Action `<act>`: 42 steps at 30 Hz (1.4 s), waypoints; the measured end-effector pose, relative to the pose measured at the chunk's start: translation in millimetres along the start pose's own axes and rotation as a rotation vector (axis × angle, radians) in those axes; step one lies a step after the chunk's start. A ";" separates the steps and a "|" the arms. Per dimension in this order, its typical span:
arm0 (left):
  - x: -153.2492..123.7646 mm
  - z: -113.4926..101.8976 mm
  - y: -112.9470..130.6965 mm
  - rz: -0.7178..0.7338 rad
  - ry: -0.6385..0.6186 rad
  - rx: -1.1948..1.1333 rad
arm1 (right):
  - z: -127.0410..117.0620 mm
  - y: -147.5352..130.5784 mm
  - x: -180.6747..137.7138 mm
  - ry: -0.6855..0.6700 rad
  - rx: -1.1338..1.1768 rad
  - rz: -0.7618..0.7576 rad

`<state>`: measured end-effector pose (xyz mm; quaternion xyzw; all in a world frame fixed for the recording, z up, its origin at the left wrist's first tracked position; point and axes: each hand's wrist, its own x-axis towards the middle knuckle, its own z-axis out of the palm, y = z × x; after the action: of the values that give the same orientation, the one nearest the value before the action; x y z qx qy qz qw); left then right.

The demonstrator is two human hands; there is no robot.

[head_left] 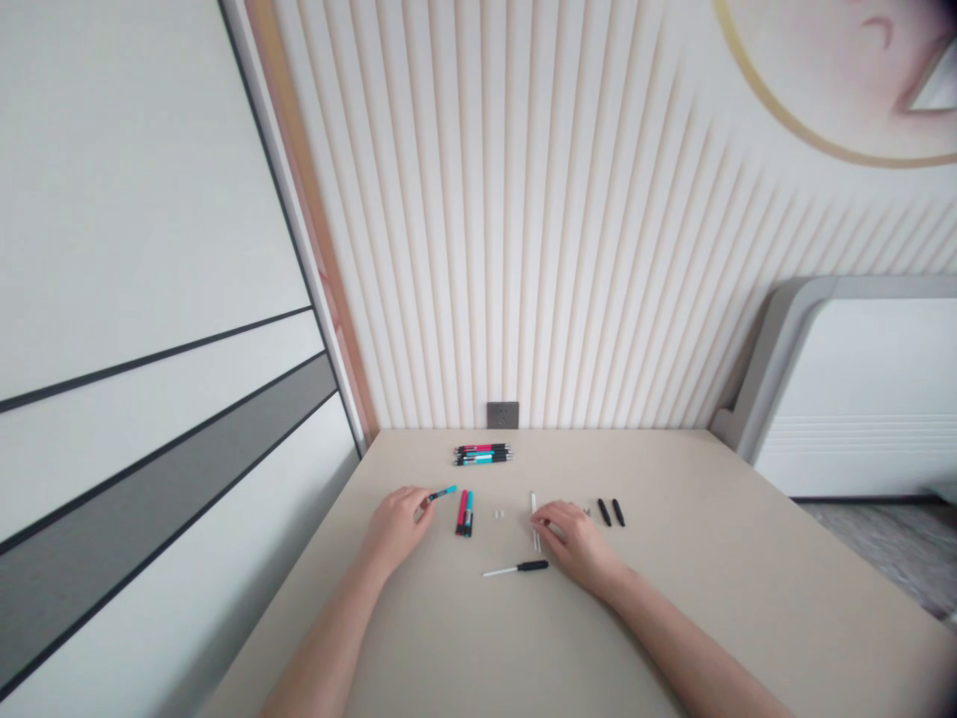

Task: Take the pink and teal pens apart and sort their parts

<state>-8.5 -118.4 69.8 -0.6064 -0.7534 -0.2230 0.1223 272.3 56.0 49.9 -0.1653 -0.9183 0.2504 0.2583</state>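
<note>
The left hand is closed around a slim teal-and-black pen part, which it pinches at the fingertips so that the teal end sticks out to the right. The right hand is curled low at the middle of the tabletop, its fingertips at two thin white rods. The rods lie almost upright in the view, pointing toward the far edge, and whether the fingers are gripping them or only touching them cannot be told. Between the hands, just right of the held part, a short group of red and teal markers lies side by side, and a pair of tiny pale pieces sits between that group and the white rods. Near the far edge, at its centre, a bundle of assembled red, teal and black pens lies crosswise. To the right of the right hand are two short black pen parts, with a few tiny metal bits just beside them. Nearer the person, under the gap between the hands, a black-handled tool with a long white shaft lies on the tabletop, just beside the right hand. A dark wall socket plate sits just above the far edge.
</note>
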 end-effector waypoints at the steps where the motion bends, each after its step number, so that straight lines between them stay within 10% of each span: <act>1: 0.1 -0.6 0.3 0.021 -0.023 0.037 | 0.2 0.2 1.1 0.014 0.008 0.001; 11: -2.5 -4.2 15.9 0.120 -0.183 0.253 | 15.7 -8.0 38.4 -0.071 -0.052 0.111; 42: -3.1 3.2 13.7 0.179 -0.260 -0.088 | 33.5 -7.6 43.9 -0.100 -0.116 0.141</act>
<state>5.8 -117.2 68.2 -0.6994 -0.6955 -0.1636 0.0166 216.7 56.1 46.4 -0.2314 -0.9291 0.2224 0.1839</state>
